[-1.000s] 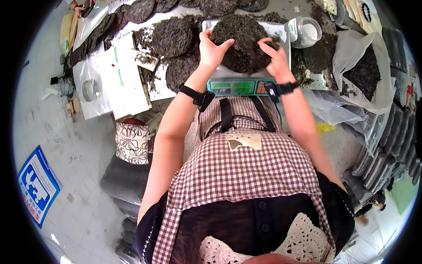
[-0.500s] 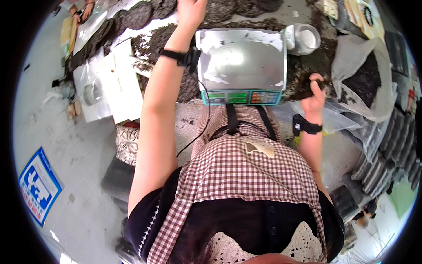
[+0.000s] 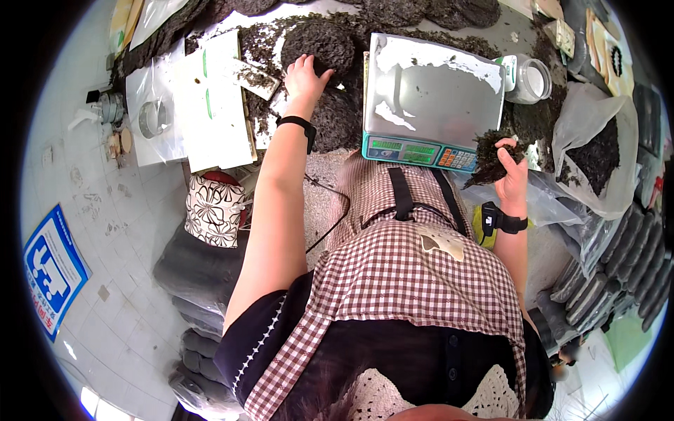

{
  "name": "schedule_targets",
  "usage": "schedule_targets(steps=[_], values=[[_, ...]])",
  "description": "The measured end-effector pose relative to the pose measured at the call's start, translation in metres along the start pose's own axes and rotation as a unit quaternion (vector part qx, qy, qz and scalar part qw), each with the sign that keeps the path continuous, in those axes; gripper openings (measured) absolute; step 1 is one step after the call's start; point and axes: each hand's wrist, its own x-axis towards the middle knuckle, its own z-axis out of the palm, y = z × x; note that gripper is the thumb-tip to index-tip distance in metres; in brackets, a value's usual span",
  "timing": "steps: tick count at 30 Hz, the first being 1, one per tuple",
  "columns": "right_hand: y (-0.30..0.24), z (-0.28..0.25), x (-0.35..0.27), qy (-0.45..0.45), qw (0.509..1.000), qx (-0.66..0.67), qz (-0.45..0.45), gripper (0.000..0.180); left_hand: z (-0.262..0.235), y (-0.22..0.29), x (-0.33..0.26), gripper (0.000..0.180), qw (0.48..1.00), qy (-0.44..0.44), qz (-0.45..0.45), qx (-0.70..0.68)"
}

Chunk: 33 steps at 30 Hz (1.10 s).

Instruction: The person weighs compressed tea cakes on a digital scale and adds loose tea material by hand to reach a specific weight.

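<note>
My left hand grips the near edge of a dark round cake of what looks like dried seaweed, fingers on top and thumb out to the right. Another dark cake lies just nearer, left of the scale. The digital scale has a bare metal pan with light patches of reflection and a lit green display. At its right front corner, my right hand holds a loose clump of dark seaweed between thumb and fingers.
More dark cakes line the far side, with loose scraps around. A clear jar stands right of the scale, near an open plastic bag of dark seaweed. White boards lie at left. Packed dark bundles are stacked at right.
My left hand has come back from the far side and is now on a round cake left of the scale. The clump in my right hand now shows larger, beside the scale. The view has shifted.
</note>
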Motion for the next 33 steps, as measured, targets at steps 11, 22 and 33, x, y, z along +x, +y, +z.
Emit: schedule_targets(steps=[11,22,33], values=[[-0.003,0.030,0.001,0.014,0.999,-0.044,-0.012,0.012,-0.043,0.000,-0.003,0.091,0.990,-0.084,0.084,0.069],[0.009,-0.039,-0.059,0.146,0.987,0.050,-0.045,0.014,-0.115,0.016,-0.025,0.022,0.790,0.295,0.028,-0.536],[0.022,-0.036,-0.023,0.139,0.984,0.098,-0.057,0.023,-0.082,0.056,-0.039,0.042,0.872,0.178,0.064,-0.452]])
